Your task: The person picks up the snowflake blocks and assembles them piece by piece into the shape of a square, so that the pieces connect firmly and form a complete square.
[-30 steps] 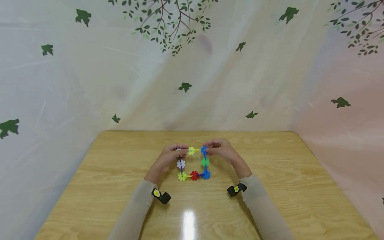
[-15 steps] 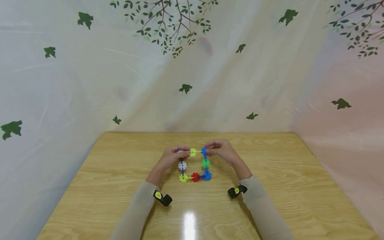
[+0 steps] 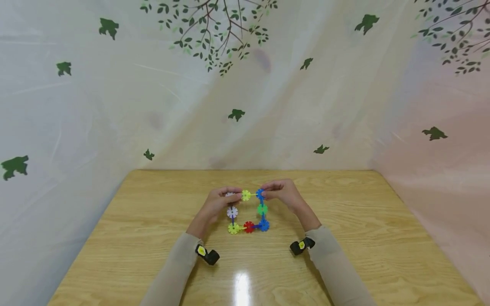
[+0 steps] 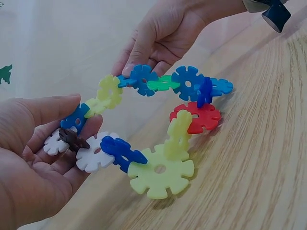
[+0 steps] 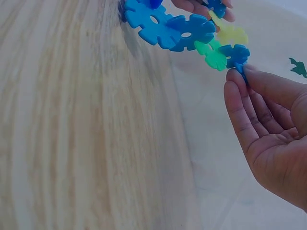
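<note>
A ring of interlocking plastic snowflake discs hangs between both hands, several colours joined in a rough square. My left hand (image 3: 214, 203) pinches its upper left corner, thumb on a blue disc (image 4: 74, 118) beside a white disc (image 4: 55, 143), partly hidden by the fingers. My right hand (image 3: 284, 193) pinches a blue disc (image 3: 260, 194) at the upper right corner between thumb and fingers. A yellow disc (image 3: 246, 195) links along the top. Green (image 3: 262, 209) is on the right side; another yellow disc (image 3: 233, 228), a red disc (image 3: 249, 227) and a blue disc (image 3: 264, 225) form the lower edge.
The ring is over a wooden table (image 3: 153, 272), with a glare spot near the front. Behind the table hangs a pale cloth (image 3: 183, 106) printed with leaves and branches. A black wrist camera (image 3: 207, 255) sits on the left sleeve, another camera (image 3: 302, 245) on the right.
My left hand has shifted very slightly to the right, bringing the top yellow disc nearer the blue corner disc. Both hands keep their hold, and the head view has tilted a little.
</note>
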Available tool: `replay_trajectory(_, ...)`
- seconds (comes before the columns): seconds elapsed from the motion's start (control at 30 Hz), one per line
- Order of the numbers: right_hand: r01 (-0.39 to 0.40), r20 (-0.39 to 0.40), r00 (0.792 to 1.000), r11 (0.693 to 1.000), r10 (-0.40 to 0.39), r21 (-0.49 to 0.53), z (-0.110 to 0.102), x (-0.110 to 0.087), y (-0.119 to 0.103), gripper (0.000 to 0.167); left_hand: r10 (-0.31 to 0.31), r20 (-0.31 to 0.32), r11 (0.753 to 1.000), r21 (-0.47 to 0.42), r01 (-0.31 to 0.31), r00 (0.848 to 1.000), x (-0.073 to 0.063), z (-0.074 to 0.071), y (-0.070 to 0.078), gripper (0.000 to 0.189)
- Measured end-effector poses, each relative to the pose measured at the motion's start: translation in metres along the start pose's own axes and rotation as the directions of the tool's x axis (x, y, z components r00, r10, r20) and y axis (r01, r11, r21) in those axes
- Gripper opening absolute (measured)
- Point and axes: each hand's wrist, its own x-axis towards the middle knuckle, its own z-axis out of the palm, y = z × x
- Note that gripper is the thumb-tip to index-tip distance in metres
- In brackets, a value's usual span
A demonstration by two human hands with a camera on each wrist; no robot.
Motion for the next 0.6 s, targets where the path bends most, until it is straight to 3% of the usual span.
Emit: replay_trajectory(0.6, 0.002, -0.008, 1.000, 1.000, -0.002, -0.016, 0.0015, -0.0011, -0.0019, 0.025, 0.003, -0.003, 1.000, 0.002, -0.003, 1.000, 0.0019, 0.0042, 0.0000, 0.033)
